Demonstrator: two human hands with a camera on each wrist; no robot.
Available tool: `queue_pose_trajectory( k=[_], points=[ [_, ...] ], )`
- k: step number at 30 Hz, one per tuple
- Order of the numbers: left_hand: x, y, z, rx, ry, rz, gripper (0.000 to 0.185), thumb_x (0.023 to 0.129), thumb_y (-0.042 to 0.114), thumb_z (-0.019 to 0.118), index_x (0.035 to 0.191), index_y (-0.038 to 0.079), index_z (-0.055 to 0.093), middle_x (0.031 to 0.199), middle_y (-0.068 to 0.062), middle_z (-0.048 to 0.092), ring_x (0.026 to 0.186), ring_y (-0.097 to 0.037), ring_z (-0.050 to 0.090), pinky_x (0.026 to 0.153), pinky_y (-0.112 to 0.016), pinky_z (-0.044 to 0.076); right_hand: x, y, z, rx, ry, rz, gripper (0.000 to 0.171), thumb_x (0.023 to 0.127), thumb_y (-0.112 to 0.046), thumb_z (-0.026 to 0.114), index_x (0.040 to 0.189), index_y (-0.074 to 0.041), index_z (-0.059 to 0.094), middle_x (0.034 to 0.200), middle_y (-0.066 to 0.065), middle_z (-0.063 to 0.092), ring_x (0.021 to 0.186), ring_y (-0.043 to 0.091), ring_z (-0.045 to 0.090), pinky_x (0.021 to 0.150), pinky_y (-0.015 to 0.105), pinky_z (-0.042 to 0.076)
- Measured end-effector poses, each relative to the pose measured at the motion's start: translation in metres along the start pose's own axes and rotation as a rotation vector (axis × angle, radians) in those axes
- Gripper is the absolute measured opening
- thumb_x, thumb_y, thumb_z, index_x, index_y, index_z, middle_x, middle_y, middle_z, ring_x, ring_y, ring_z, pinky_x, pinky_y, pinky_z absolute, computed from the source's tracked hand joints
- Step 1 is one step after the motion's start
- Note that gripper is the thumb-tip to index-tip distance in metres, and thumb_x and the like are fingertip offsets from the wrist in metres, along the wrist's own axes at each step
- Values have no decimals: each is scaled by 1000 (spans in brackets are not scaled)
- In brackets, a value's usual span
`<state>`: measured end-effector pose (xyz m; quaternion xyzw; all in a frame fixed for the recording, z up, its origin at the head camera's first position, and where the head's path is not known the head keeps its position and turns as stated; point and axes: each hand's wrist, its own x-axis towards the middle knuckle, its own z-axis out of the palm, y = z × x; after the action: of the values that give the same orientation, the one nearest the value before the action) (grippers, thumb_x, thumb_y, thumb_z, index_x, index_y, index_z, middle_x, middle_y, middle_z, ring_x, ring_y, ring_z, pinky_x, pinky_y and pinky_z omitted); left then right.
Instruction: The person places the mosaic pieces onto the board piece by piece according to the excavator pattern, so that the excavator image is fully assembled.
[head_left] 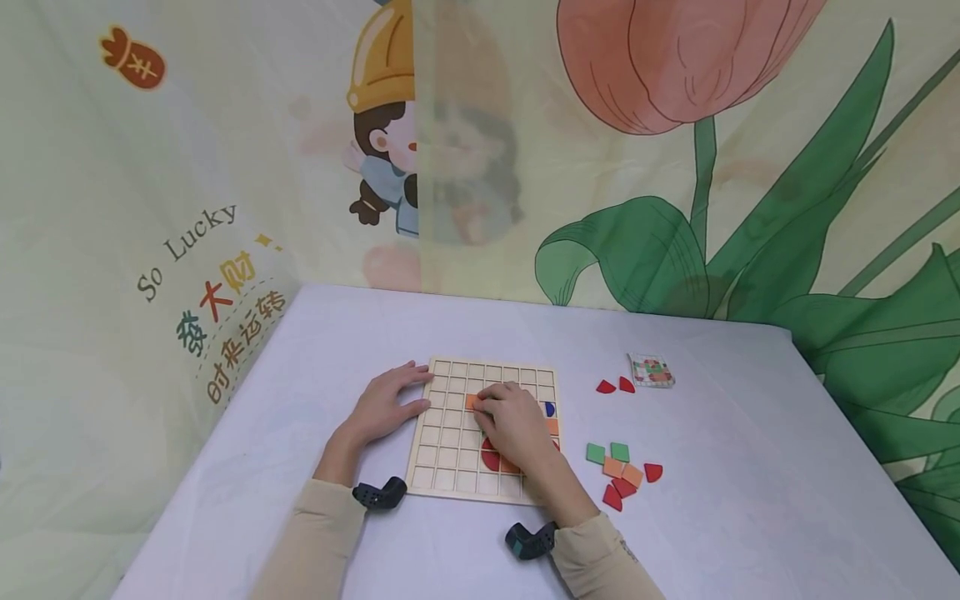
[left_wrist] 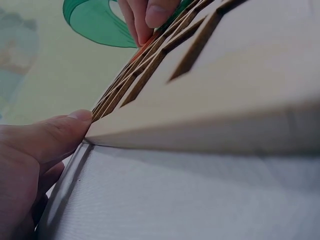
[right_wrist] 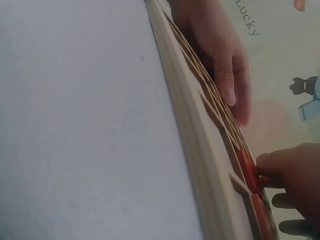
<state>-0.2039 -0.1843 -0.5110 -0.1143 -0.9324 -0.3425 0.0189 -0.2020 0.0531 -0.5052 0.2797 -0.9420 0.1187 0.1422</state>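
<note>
Wooden grid board (head_left: 457, 454) lies flat on the tabletop (head_left: 315, 350), under and between both hands. On its near-left side, the left hand (head_left: 384, 406) rests with fingers straight and slightly spread; fingertips lie over the board's left edge, and in the left wrist view the thumb (left_wrist: 60, 132) touches the board's side.

Over the middle of the board, the right hand (head_left: 513, 423) lies palm down with fingers bent, their tips pressing on an orange tile (head_left: 473, 402) set in a cell just beyond them. Whether the tile is pinched or only pressed cannot be told. A red curved piece (head_left: 491, 458) sits in the board beside the right wrist, partly hidden by it. A small blue piece (head_left: 551, 409) lies in a cell just right of the right hand.

Off the board, to the right of the right hand, a cluster of loose tiles (head_left: 621, 471), green, orange and red, lies on the tabletop. Farther out from that hand, two red pieces (head_left: 616, 386) lie side by side, with a small stack of cards (head_left: 651, 369) just beyond them to the right.
</note>
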Motion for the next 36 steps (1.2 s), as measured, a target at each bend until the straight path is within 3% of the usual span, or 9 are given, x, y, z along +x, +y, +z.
queue_pose_trajectory(
  k=[12, 18, 25, 29, 36],
  points=[
    [-1, -1, 0, -4, 8, -2, 47, 87, 31, 68, 130, 16, 58, 144, -1, 49, 141, -27, 33, 116, -55, 24, -5, -4, -17, -12, -187, -36, 28, 93, -31, 60, 117, -20, 70, 126, -1, 63, 120, 21, 54, 100, 42, 48],
    [-2, -4, 0, 10, 14, -8, 48, 87, 32, 67, 131, 17, 58, 144, -2, 49, 141, -28, 33, 115, -56, 24, -6, -8, -24, -14, -236, -42, 31, 94, -31, 59, 120, -17, 67, 132, 2, 59, 124, 22, 51, 100, 43, 48],
    [-4, -5, 0, -7, 14, -23, 48, 87, 33, 67, 131, 16, 58, 144, -2, 49, 141, -29, 33, 115, -56, 23, -9, -1, -28, 108, -269, -16, 32, 93, -30, 60, 123, -20, 66, 139, 1, 54, 131, 23, 47, 107, 44, 43],
    [-4, -4, 2, -5, 13, -27, 48, 87, 34, 67, 131, 17, 58, 144, -2, 49, 141, -29, 33, 115, -57, 23, -11, 19, -39, 211, -254, 90, 33, 92, -27, 62, 125, -19, 64, 142, 1, 51, 134, 25, 44, 110, 45, 40],
    [-2, -1, 3, -4, 5, -36, 48, 88, 35, 66, 132, 17, 57, 145, -2, 48, 142, -28, 32, 116, -56, 22, -27, 82, -62, 251, -226, 416, 45, 94, -28, 59, 135, -10, 54, 147, 12, 44, 138, 36, 36, 108, 55, 37]
  ],
)
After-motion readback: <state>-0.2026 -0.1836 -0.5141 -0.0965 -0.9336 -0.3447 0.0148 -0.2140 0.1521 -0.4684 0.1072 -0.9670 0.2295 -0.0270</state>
